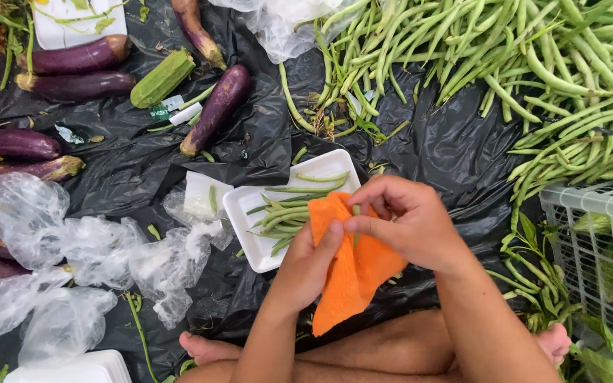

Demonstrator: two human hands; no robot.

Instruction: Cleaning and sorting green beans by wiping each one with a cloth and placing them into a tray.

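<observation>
Head view: two hands [363, 241], one orange cloth [349, 273].

Single head view, looking straight down, close over black sheet [420, 142] on ground.

Bright, even daylight falls on my work, and shadows stay faint. Glare streaks the crinkled black plastic sheet [455, 142] and the clear bags [72, 248]. Focus is sharp centrally, slightly soft at the edges.
</observation>
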